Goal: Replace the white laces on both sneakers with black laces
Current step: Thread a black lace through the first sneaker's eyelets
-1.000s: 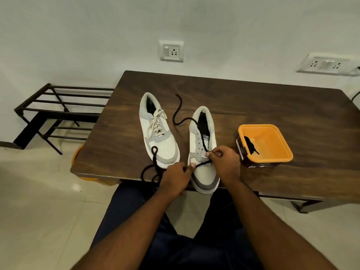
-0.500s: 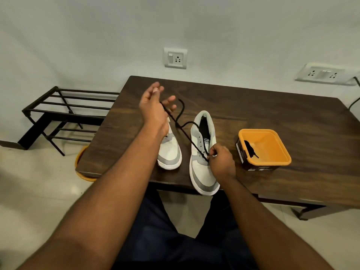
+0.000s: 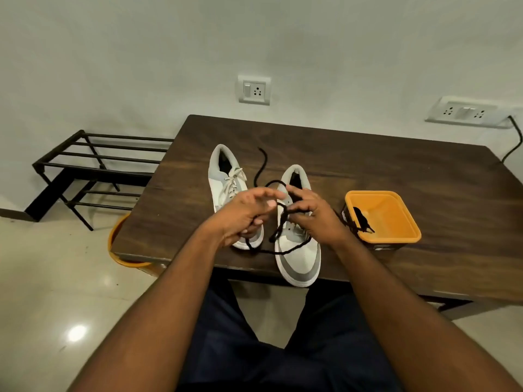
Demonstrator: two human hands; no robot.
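Two white-and-grey sneakers stand on a dark wooden table (image 3: 396, 171), toes toward me. The left sneaker (image 3: 223, 176) carries white laces (image 3: 232, 182). The right sneaker (image 3: 298, 250) has a black lace (image 3: 285, 250) partly threaded through it; one end trails behind the shoe, a loop droops over the toe. My left hand (image 3: 246, 213) hovers between the shoes with a strand of the black lace in its curled fingers. My right hand (image 3: 314, 213) pinches the same lace above the right sneaker's eyelets.
An orange tub (image 3: 402, 219) with another black lace (image 3: 362, 222) inside stands right of the shoes. A black metal rack (image 3: 93, 165) stands on the floor at the left. An orange basin (image 3: 119, 250) pokes out under the table's left corner. Wall sockets sit behind.
My left hand, raised high with the lace pulled taut half a second ago, has dropped back down between the shoes. The lace now hangs slack. My right hand has shifted slightly up the shoe.
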